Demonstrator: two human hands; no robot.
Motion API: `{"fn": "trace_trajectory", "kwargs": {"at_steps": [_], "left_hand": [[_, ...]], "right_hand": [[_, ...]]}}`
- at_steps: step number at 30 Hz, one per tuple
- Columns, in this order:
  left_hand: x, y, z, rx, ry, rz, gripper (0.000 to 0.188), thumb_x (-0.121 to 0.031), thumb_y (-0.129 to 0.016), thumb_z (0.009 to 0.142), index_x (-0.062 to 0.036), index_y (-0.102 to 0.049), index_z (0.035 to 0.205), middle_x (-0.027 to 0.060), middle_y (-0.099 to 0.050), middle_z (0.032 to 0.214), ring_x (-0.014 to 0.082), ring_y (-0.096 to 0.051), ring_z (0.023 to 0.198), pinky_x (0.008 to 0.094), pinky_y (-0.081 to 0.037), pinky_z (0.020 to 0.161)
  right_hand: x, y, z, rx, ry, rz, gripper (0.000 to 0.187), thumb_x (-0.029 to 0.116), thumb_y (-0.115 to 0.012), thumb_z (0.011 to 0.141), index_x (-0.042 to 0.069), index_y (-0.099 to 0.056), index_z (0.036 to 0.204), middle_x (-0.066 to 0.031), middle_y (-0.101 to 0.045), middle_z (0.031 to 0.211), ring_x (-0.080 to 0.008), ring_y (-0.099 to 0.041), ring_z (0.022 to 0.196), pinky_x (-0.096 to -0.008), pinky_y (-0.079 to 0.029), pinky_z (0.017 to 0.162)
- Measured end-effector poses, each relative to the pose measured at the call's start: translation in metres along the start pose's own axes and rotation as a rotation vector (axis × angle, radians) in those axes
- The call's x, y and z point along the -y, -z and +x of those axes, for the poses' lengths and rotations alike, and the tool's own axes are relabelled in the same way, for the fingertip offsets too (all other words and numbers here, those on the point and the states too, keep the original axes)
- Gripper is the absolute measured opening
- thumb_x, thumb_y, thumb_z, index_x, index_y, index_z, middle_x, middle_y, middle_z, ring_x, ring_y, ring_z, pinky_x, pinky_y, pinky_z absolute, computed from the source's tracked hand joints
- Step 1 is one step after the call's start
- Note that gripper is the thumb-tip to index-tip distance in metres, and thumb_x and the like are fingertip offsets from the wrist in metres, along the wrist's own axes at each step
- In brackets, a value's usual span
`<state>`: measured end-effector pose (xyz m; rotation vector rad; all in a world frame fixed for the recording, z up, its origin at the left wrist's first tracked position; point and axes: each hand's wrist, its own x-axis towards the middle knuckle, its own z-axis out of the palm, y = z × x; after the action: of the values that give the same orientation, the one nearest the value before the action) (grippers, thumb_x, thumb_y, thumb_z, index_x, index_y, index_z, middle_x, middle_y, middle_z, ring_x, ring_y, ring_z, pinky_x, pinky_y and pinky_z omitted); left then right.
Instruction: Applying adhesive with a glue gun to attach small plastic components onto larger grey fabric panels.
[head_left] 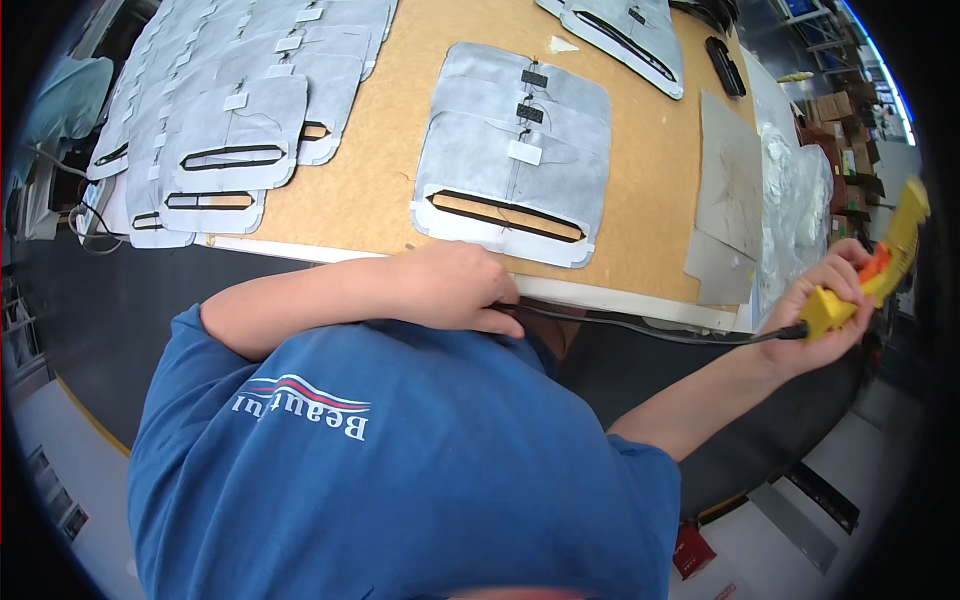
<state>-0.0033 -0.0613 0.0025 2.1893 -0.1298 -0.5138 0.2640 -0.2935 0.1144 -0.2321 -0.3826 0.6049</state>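
Table (350,200) — yellow tool (896,248) diagonal, rightward

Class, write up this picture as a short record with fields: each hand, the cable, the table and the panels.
Left hand: beside the table's near edge, at the black cable; grip unclear
Right hand: closed around a yellow tool with an orange part
Cable: runs from the left hand to the tool
Table: tan top, pale front edge
Middle panel: grey, lying flat; two black patches, one white tag, black-edged slot
Left side: overlapping grey panels
Right side: flat sheets, clear plastic
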Motion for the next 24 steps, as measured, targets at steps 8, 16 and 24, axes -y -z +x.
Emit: {"fn": "trace_trajectory", "kwargs": {"at_steps": [8, 16, 24], "left_hand": [[0.021, 0.062, -0.095, -0.046, 0.004, -0.369, 0.025, -0.026, -0.066, 0.093, -0.0012, -0.067, 0.090, 0.0105, -0.063, 0.075, 0.0290, -0.061, 0.070, 0.0346, -0.047, 0.064], [0.021, 0.095, -0.093, 0.086, 0.008, -0.244, 0.025, -0.025, -0.061, 0.096, -0.0021, -0.067, 0.088, 0.0100, -0.064, 0.078, 0.0291, -0.063, 0.074, 0.0371, -0.048, 0.065], [0.057, 0.085, -0.036, -0.297, -0.057, 0.187, 0.018, -0.026, -0.066, 0.091, -0.0121, -0.068, 0.103, 0.0048, -0.059, 0.075, 0.0240, -0.062, 0.066, 0.0354, -0.048, 0.054]], "right_hand": [[0.052, 0.001, 0.008, 0.260, 0.067, -0.600, 0.063, 0.021, -0.062, 0.089, -0.003, -0.035, 0.140, -0.0159, -0.038, 0.149, -0.0090, -0.051, 0.071, -0.0221, -0.042, 0.064], [-0.036, 0.032, -0.026, 0.012, -0.111, -1.189, 0.070, 0.027, -0.060, 0.080, -0.007, -0.038, 0.137, -0.0222, -0.055, 0.122, -0.0349, -0.058, 0.111, -0.0465, -0.050, 0.091], [-0.107, 0.038, -0.041, -0.081, -0.627, -0.986, 0.064, 0.009, -0.062, 0.080, -0.005, -0.037, 0.138, -0.0246, -0.057, 0.121, -0.0346, -0.061, 0.107, -0.0495, -0.047, 0.096]]}}
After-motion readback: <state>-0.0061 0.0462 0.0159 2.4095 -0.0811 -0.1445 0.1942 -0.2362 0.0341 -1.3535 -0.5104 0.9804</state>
